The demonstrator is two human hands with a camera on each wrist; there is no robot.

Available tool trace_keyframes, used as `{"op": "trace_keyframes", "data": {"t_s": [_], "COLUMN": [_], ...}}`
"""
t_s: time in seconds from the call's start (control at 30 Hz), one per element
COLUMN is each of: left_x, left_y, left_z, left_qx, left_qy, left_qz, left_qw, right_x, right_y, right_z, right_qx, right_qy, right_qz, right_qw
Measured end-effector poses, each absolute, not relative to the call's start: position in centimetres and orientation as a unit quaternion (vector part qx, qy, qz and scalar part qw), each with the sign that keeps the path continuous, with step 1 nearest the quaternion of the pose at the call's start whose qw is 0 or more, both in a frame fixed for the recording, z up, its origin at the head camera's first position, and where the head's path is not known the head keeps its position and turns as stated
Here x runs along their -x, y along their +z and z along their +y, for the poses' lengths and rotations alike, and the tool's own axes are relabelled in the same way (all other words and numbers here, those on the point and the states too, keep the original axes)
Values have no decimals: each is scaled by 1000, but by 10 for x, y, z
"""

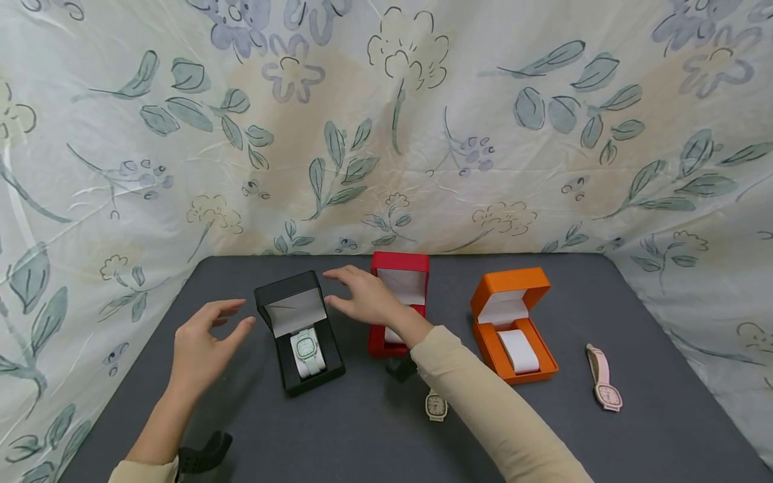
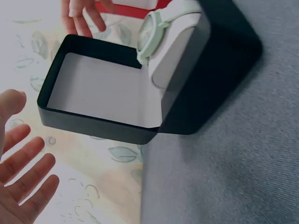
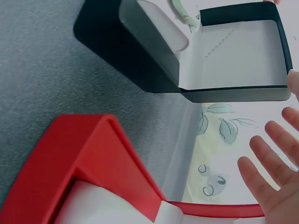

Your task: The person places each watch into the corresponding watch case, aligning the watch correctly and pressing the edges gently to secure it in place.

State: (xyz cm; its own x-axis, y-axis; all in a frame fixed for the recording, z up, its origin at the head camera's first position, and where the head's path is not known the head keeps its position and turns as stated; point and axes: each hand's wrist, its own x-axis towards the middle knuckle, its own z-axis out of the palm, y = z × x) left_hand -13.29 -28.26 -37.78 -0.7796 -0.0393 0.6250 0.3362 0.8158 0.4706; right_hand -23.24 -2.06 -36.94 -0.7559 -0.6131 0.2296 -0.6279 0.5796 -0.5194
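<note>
A black watch box (image 1: 311, 384) stands with its lid up. Inside, a mint-green watch (image 1: 306, 345) is wrapped around a white cushion. My left hand (image 1: 202, 345) hovers to the left of this box, thumb and fingers apart and holding nothing. On the other side, my right hand (image 1: 362, 295) reaches toward the lid's right edge with its fingers spread and nothing in them. The right wrist view shows its fingers (image 3: 264, 184) relaxed beside the black lid (image 3: 243, 95). Behind my right forearm, a red watch box (image 1: 400, 260) with its lid up is partly hidden.
An orange watch box (image 1: 513, 280) stands open to the right, holding a white cushion (image 1: 519, 351). A cream watch (image 1: 436, 406) lies below my right sleeve, partly covered. At the right, a pink watch (image 1: 605, 389) lies on the dark grey table (image 1: 338, 443). Floral cloth (image 1: 338, 168) hangs behind.
</note>
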Motion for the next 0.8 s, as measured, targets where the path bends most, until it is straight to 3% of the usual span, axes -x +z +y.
{"op": "trace_keyframes", "data": {"t_s": [0.23, 0.47, 0.57, 0.7, 0.8], "left_x": [141, 149, 169, 204, 214], "left_y": [-373, -374, -402, -460, -475], "left_z": [-279, -279, -297, -330, -337], "left_qx": [43, 3, -4, -16, -28], "left_qy": [-336, -390, -416, -399, -374], "left_qz": [-899, -899, -892, -898, -907], "left_qw": [277, 198, 175, 187, 193], "right_x": [234, 238, 238, 237, 236], "right_y": [-361, -356, -355, -357, -360], "right_z": [-28, -40, -42, -46, -50], "right_qx": [-332, -306, -300, -290, -280], "right_qy": [328, 345, 367, 394, 406], "right_qz": [-884, -886, -878, -869, -867], "right_qw": [-13, -52, -65, -71, -68]}}
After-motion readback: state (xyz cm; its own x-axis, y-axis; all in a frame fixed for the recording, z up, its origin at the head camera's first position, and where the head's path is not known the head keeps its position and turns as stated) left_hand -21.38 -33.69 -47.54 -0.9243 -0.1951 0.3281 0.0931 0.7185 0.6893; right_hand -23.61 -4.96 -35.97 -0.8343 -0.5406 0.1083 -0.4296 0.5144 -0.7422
